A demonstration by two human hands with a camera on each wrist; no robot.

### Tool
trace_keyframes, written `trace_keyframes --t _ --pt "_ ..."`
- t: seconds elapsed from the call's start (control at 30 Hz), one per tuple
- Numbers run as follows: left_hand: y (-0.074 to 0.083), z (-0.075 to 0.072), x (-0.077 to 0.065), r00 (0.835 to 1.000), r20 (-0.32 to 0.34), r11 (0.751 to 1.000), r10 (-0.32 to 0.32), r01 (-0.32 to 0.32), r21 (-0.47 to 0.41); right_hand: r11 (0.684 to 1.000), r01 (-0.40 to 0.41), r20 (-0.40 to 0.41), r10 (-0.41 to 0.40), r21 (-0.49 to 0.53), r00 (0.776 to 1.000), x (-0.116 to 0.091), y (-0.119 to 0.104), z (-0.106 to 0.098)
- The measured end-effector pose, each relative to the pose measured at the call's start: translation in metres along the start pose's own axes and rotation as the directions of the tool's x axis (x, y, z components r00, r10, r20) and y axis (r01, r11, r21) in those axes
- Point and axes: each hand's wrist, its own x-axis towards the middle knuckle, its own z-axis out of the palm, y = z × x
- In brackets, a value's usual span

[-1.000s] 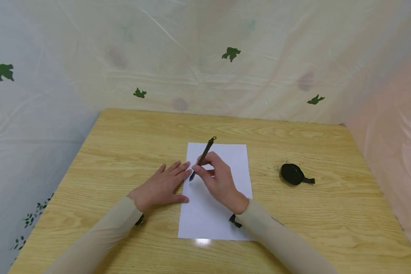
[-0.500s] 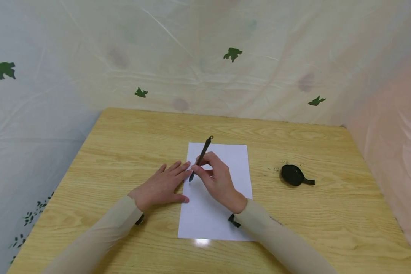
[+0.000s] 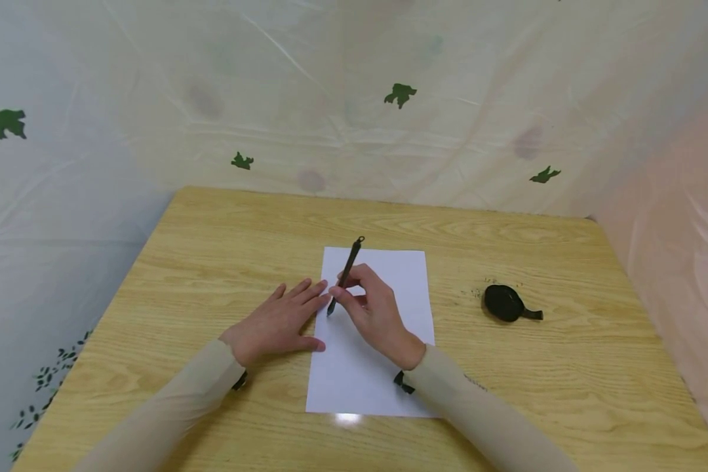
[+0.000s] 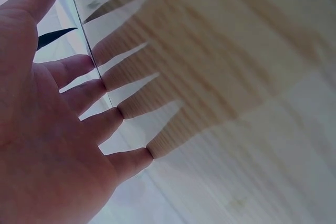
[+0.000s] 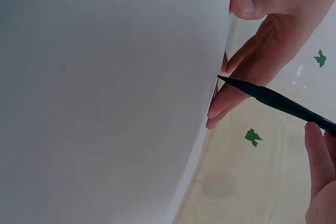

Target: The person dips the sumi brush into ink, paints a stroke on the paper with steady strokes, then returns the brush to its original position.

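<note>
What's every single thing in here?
table: one, tan, centre
paper: one, white, on the table
pan: one, black, right of the paper
marks: several, dark, beside the pan
pen: one, dark, over the paper
cloth: count unclear, pale, beyond the table
birds: at least four, green, on the cloth
leaves: several, green, lower left
sleeves: two, beige, lower edge
wrist pieces: two, black, by the sleeves
left hand: one, bare, at the paper's left edge
right hand: one, bare, holding the pen
</note>
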Motion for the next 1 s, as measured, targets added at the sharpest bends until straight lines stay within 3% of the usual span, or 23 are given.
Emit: trace_keyframes --t 1.0 --pt "0.0025 -0.0031 -0.0024 1.000 -0.003 1.000 0.001 -0.001 0.012 0.997 -0.066 0.036 0.067 -0.025 0.997 0.0005 -0.0022 -0.0039"
